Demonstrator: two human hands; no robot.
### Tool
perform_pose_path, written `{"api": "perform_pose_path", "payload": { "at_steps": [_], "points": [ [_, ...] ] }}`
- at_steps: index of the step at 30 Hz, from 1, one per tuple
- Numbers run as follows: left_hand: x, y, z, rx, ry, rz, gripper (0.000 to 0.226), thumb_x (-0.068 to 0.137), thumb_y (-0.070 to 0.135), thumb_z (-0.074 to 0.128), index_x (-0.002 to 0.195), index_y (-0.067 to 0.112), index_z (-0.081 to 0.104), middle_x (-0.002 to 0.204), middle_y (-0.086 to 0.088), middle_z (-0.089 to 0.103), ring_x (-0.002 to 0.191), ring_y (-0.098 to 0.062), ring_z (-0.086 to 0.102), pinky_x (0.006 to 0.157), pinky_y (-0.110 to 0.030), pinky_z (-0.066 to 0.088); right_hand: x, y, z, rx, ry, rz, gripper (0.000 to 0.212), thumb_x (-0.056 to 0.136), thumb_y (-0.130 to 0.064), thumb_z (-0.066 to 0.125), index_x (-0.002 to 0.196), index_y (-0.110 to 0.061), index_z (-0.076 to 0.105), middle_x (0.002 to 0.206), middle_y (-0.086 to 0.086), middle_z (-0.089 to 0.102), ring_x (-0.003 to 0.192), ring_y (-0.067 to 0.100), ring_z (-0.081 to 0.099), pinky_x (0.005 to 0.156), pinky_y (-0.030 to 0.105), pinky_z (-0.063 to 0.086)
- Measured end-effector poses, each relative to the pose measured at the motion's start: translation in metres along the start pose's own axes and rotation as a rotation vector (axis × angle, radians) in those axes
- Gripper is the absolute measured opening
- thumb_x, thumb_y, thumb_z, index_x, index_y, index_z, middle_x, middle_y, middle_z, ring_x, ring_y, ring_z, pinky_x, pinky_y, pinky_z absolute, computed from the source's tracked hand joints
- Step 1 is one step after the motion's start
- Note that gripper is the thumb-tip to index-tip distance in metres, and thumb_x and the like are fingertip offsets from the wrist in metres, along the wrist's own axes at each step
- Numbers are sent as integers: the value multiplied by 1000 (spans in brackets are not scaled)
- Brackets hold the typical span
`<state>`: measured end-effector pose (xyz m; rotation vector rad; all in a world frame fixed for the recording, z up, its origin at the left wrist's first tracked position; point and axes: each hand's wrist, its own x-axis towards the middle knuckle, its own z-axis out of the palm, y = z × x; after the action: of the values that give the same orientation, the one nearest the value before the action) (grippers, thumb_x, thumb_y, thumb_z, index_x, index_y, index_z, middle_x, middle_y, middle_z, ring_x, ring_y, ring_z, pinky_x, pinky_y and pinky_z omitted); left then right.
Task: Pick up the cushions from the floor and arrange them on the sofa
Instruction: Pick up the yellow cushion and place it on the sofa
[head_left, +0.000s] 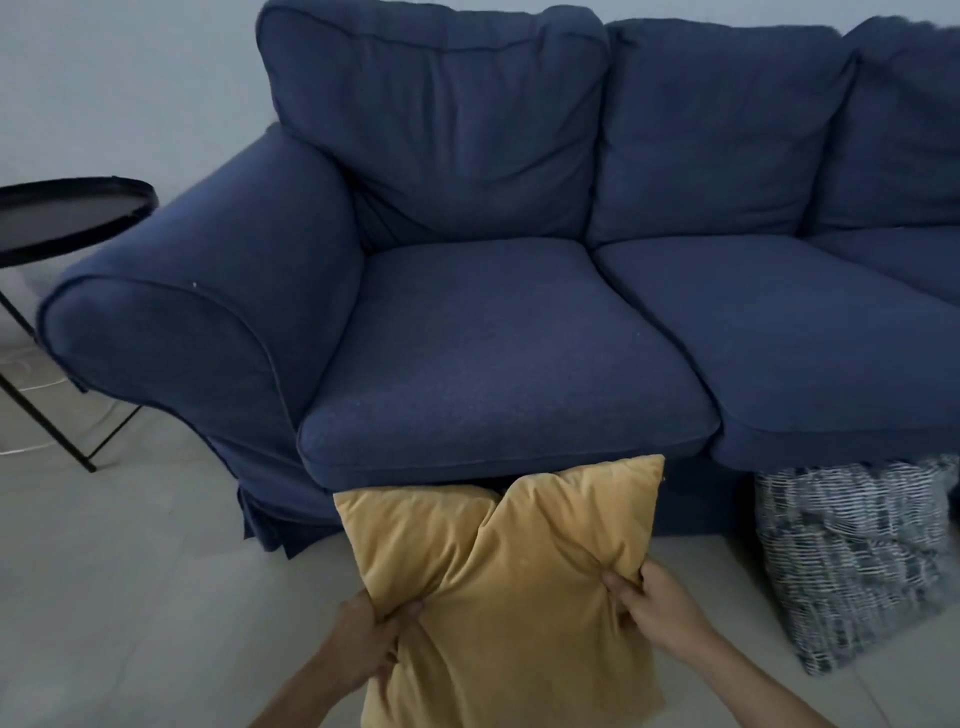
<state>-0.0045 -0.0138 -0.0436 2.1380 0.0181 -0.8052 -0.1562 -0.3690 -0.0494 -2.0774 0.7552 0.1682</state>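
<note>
A mustard yellow cushion (504, 582) is held up in front of the blue sofa (498, 353), its top edge level with the front of the left seat. My left hand (371, 642) pinches its lower left side and my right hand (657, 616) grips its right edge. The cushion is creased down the middle. A second cushion (852, 561), with a dark blue and white woven pattern, leans on the floor against the sofa's base at the right.
A round black side table (67, 213) on thin black legs stands left of the sofa's armrest. A white cable lies on the pale tiled floor (130, 597) beneath it. A plain wall runs behind the sofa.
</note>
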Motion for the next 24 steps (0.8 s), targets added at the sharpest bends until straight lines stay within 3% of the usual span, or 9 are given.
{"api": "perform_pose_path", "payload": {
  "at_steps": [3, 7, 9, 12, 16, 20, 24],
  "points": [
    [-15, 0, -8, 72, 15, 23, 34, 98, 35, 79, 104, 7, 62, 89, -20, 78, 61, -28, 79, 54, -37, 65, -14, 1, -7, -66, 3, -13, 24, 108, -46, 62, 115, -25, 70, 112, -9, 78, 107, 14, 73, 99, 38, 59],
    [-40, 10, -26, 112, 9, 50, 31, 100, 36, 76, 100, 6, 65, 85, -16, 80, 66, -28, 80, 69, -46, 68, -39, -9, -21, -74, 14, -10, 21, 107, -45, 63, 112, -27, 71, 106, -13, 78, 99, 7, 73, 84, 28, 58],
    [-56, 25, -38, 94, -11, 46, 31, 100, 36, 76, 99, 8, 62, 85, -16, 79, 63, -28, 80, 63, -44, 68, -51, -21, -33, -92, 32, -21, 19, 106, -45, 64, 110, -27, 70, 104, -15, 77, 95, 1, 71, 76, 18, 53],
    [-81, 54, -60, 80, -32, 79, 28, 100, 37, 76, 97, 14, 60, 81, -12, 79, 58, -24, 79, 53, -37, 65, -69, -49, -57, -120, 41, -27, 15, 105, -47, 65, 103, -32, 67, 101, -16, 76, 94, 4, 71, 77, 22, 54],
    [-110, 105, -95, 100, -56, 124, 35, 99, 46, 73, 101, 13, 63, 72, -9, 80, 59, -24, 80, 48, -33, 61, -91, -104, -100, -138, 73, -40, 18, 106, -43, 66, 90, -33, 63, 82, -11, 75, 60, 7, 73, 54, 15, 50],
    [-131, 166, -131, 165, -40, 208, 42, 99, 56, 68, 97, 14, 66, 69, 3, 81, 57, -17, 79, 46, -27, 57, -107, -169, -152, -173, 102, -72, 18, 106, -42, 67, 90, -36, 61, 88, -15, 72, 81, 0, 68, 62, 17, 46],
    [-146, 236, -166, 194, -5, 253, 41, 98, 64, 62, 99, 23, 61, 70, 6, 80, 59, -12, 78, 52, -26, 55, -112, -232, -207, -171, 112, -91, 14, 107, -40, 65, 95, -36, 61, 93, -17, 72, 86, -1, 67, 65, 17, 45]
  ]
}}
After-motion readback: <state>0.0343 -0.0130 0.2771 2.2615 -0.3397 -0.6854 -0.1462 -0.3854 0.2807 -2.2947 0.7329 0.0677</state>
